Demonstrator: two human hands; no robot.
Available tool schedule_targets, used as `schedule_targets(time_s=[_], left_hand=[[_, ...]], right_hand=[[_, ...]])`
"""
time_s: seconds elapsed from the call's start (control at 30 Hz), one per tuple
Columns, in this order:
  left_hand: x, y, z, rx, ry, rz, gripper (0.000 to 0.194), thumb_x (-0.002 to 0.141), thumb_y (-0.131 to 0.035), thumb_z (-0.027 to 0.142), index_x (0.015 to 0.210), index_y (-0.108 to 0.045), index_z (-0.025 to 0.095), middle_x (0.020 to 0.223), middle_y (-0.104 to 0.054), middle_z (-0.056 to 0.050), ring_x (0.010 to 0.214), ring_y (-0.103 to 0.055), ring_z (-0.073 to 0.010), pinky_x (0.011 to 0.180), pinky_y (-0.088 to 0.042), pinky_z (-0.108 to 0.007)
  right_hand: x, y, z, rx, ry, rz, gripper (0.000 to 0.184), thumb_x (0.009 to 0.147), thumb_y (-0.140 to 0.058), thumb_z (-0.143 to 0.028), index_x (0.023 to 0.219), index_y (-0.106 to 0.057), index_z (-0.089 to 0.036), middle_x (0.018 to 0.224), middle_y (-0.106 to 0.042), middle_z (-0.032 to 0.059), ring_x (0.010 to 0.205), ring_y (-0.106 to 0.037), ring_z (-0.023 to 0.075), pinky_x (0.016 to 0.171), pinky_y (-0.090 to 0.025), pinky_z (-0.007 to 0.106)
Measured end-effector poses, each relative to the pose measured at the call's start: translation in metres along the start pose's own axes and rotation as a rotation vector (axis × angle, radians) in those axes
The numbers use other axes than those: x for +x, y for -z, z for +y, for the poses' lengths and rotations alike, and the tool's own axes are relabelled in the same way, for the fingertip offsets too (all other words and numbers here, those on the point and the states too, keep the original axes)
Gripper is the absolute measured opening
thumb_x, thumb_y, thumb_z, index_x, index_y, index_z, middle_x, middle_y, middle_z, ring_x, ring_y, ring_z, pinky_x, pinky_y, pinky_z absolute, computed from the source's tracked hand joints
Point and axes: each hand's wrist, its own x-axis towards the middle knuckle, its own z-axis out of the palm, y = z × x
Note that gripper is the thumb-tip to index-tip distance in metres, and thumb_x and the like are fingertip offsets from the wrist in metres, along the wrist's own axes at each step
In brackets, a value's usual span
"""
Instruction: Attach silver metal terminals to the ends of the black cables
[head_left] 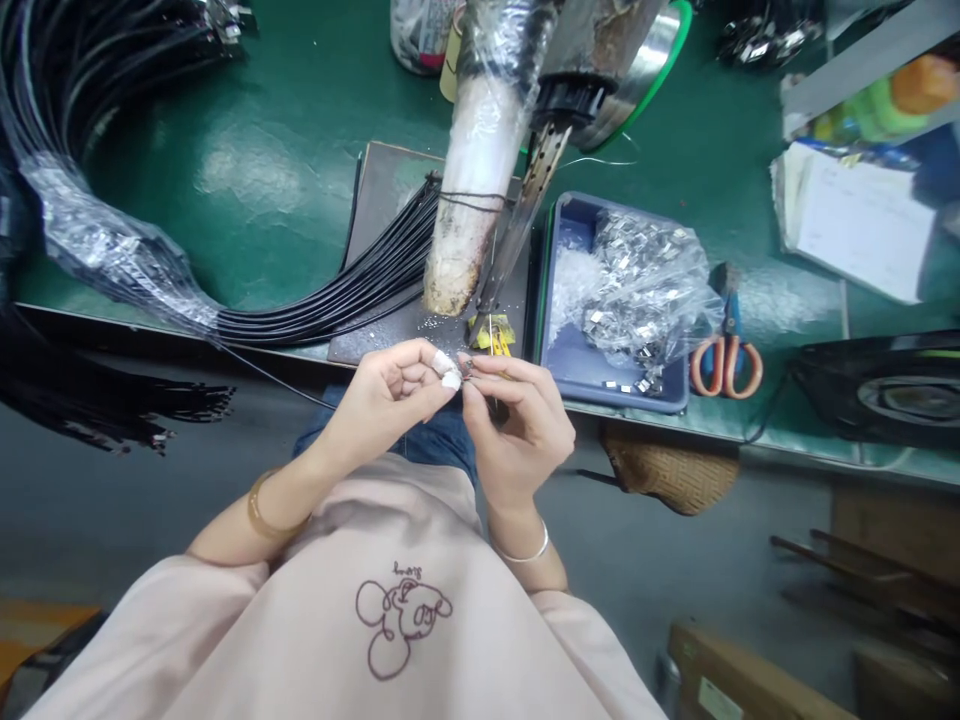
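My left hand (405, 385) is closed in a pinch, white tape around its thumb tip and a fingertip. Opposite it, my right hand (521, 415) pinches with thumb and fingers. Between the fingertips of both hands is a small metal connector (466, 369), mostly covered by the fingers. A thin black cable (274, 378) runs from the bundle and disappears behind my left forearm. Just beyond the hands, a soldering iron (536, 185) with a perforated barrel points down towards a yellow pad (491, 332). Left of the iron hangs a white tube (480, 140) wrapped in clear film.
Black cables (322, 300) lie bundled across a grey board (390, 190). To the right, a blue tray (611, 398) holds bagged metal connectors (649, 265). Orange-handled scissors (726, 365), papers (855, 215) and a black device (892, 390) lie farther right. More cables (165, 400) hang over the left edge.
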Motion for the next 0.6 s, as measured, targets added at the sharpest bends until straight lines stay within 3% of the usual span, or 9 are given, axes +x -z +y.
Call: schedule_targets(time_s=[0.17,0.27,0.4,0.6], left_hand=[[0.001,0.000,0.001,0.021,-0.034,0.031,0.018,0.077,-0.084,0.028,0.074,-0.071,0.016,0.056,-0.059,0.004,0.049,-0.047,-0.0060,0.047,-0.041,-0.017],[0.003,0.000,0.001,0.053,-0.074,0.067,0.013,0.075,-0.083,0.025,0.071,-0.075,0.015,0.065,-0.069,-0.001,0.056,-0.056,-0.0085,0.055,-0.048,-0.019],[0.006,0.001,0.001,0.085,-0.076,0.075,0.010,0.072,-0.082,0.022,0.069,-0.075,0.015,0.064,-0.070,-0.001,0.057,-0.058,-0.0096,0.055,-0.049,-0.020],[0.009,-0.001,0.002,0.096,-0.092,0.075,0.007,0.073,-0.078,0.021,0.069,-0.076,0.016,0.066,-0.072,-0.002,0.058,-0.059,-0.0099,0.058,-0.051,-0.020]], right_hand=[[0.003,0.005,0.003,0.031,-0.016,0.038,0.017,0.095,-0.069,-0.012,0.099,-0.074,-0.028,0.102,-0.078,0.0009,0.094,-0.078,0.0181,0.086,-0.067,0.037],[0.004,0.012,0.002,0.024,0.111,0.107,0.022,0.100,-0.061,-0.014,0.112,-0.071,-0.029,0.105,-0.079,0.0026,0.096,-0.079,0.0195,0.081,-0.068,0.037],[0.005,0.016,0.000,-0.133,0.270,-0.005,0.026,0.093,-0.070,-0.010,0.112,-0.071,-0.028,0.103,-0.082,0.0020,0.089,-0.080,0.0187,0.075,-0.067,0.032],[0.008,0.011,0.007,-0.024,0.095,0.015,0.017,0.092,-0.072,-0.011,0.100,-0.072,-0.026,0.095,-0.081,0.0010,0.088,-0.080,0.0190,0.077,-0.068,0.034]])
